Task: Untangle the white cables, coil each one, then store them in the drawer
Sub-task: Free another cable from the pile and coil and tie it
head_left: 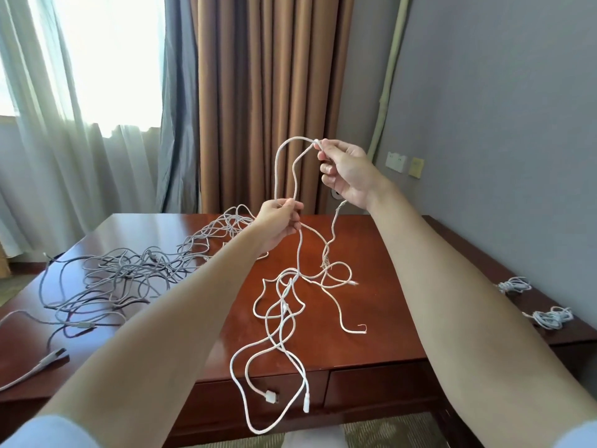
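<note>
At the left of the frame a big pile of cables lies spread over the desk, not yet sorted, and one plug end rests at the lower left. Near the middle of the frame the left hand is raised above the desk, and its fingers are curled and pinch a white cable. This cable rises in a loop toward the upper middle of the frame, where the right hand pinches it with the thumb and first finger together on it. Below the hands more of the white cable hangs down and lies in loose crossings on the desk, and two plugs hang over the front edge, in front of the closed drawer. At the right edge of the frame two small bundles lie on a lower surface; they seem to be already coiled. I judge that the step in hand is the untangling, or the start of a coil, of this one cable. The next move, I think, asks to draw the cable through the crossings slowly, so the loops open and do not pull into a knot, and then to wind it.
</note>
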Motion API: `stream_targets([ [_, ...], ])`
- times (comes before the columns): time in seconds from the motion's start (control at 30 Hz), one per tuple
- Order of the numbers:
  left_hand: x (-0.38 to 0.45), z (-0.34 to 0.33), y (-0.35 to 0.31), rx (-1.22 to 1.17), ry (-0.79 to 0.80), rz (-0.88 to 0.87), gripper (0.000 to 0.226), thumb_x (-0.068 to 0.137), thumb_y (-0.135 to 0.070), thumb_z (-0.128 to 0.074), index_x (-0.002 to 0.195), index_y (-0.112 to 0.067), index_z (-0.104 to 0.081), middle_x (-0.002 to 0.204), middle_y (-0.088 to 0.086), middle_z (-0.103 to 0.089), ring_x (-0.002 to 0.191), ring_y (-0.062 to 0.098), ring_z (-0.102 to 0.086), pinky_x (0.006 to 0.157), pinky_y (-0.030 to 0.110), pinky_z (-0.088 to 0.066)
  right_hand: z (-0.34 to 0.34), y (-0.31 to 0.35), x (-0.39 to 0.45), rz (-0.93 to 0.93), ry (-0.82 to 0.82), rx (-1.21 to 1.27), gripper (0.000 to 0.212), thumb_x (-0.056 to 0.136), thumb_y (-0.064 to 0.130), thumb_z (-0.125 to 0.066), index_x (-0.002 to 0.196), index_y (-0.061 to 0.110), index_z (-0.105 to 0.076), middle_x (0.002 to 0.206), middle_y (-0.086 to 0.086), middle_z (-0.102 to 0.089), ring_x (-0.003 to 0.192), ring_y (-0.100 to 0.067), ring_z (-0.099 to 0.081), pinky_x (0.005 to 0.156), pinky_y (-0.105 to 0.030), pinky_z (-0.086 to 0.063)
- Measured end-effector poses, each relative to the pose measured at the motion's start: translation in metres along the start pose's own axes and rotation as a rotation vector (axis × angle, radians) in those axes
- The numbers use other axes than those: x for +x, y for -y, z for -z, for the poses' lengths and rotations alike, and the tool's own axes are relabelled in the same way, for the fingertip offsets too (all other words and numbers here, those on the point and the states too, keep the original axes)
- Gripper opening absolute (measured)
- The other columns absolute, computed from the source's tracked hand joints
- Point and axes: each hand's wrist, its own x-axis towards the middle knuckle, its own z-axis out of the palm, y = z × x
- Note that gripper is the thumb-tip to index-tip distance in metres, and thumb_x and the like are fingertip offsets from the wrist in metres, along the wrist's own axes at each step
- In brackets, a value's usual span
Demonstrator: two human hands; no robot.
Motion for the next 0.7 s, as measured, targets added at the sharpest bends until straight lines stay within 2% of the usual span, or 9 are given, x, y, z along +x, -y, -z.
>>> stream_targets([
  [0.03,0.008,0.002,0.002,0.012,-0.036,-0.013,0.032,0.109,-0.016,-0.037,0.097,-0.003,-0.063,0.068,0.005,-0.050,0.051,0.012,-0.052,0.050,0.018,-0.047,0.004,-0.007,0.004,-0.008,-0.035,-0.030,0.015,0.106,0.016,-0.054,0.099,0.009,-0.066,0.080,0.000,-0.055,0.049,-0.005,-0.040,0.045,-0.017,-0.033],
  [0.1,0.023,0.007,0.004,-0.009,-0.124,-0.024,0.036,0.109,-0.012,-0.035,0.083,-0.006,-0.059,0.065,0.006,-0.048,0.050,0.014,-0.050,0.045,0.017,-0.044,0.012,-0.022,0.012,-0.021,-0.122,-0.140,0.015,0.106,0.018,-0.054,0.098,0.011,-0.065,0.083,-0.001,-0.057,0.050,-0.006,-0.043,0.045,-0.017,-0.036],
  [0.2,0.050,0.017,-0.001,0.014,-0.212,-0.074,0.036,0.107,-0.005,-0.033,0.077,-0.008,-0.052,0.065,0.008,-0.047,0.052,0.016,-0.051,0.042,0.018,-0.045,0.024,-0.045,0.022,-0.035,-0.214,-0.235,0.021,0.107,0.018,-0.052,0.090,0.013,-0.064,0.079,0.001,-0.056,0.052,-0.007,-0.045,0.047,-0.019,-0.040],
  [0.33,0.082,0.024,-0.028,0.102,-0.269,-0.224,0.032,0.107,-0.005,-0.035,0.079,-0.012,-0.050,0.067,0.006,-0.051,0.052,0.013,-0.052,0.049,0.018,-0.049,0.036,-0.065,0.038,-0.034,-0.253,-0.258,0.022,0.107,0.015,-0.049,0.089,0.012,-0.061,0.078,0.000,-0.053,0.049,-0.007,-0.043,0.044,-0.019,-0.037],
  [0.47,0.105,0.024,-0.059,0.265,-0.239,-0.317,0.032,0.104,-0.002,-0.038,0.078,-0.013,-0.052,0.067,0.004,-0.054,0.053,0.014,-0.051,0.046,0.019,-0.046,0.043,-0.075,0.057,-0.044,-0.279,-0.300,0.023,0.108,0.014,-0.047,0.089,0.012,-0.061,0.079,0.000,-0.051,0.046,-0.007,-0.040,0.041,-0.019,-0.034],
  [0.63,0.114,0.028,-0.044,0.544,-0.155,-0.247,0.035,0.094,0.005,-0.037,0.072,-0.012,-0.058,0.062,0.005,-0.055,0.051,0.017,-0.051,0.041,0.017,-0.043,0.056,-0.095,0.069,-0.161,-0.306,-0.430,0.023,0.106,0.017,-0.045,0.090,0.014,-0.061,0.080,-0.003,-0.057,0.050,-0.011,-0.044,0.040,-0.021,-0.036],
  [0.7,0.116,0.034,-0.033,0.574,-0.154,-0.227,0.034,0.096,0.003,-0.038,0.073,-0.013,-0.058,0.064,0.006,-0.057,0.049,0.015,-0.051,0.040,0.018,-0.042,0.058,-0.099,0.068,-0.136,-0.368,-0.486,0.023,0.106,0.017,-0.040,0.094,0.016,-0.060,0.083,-0.004,-0.059,0.054,-0.013,-0.053,0.043,-0.025,-0.044],
])
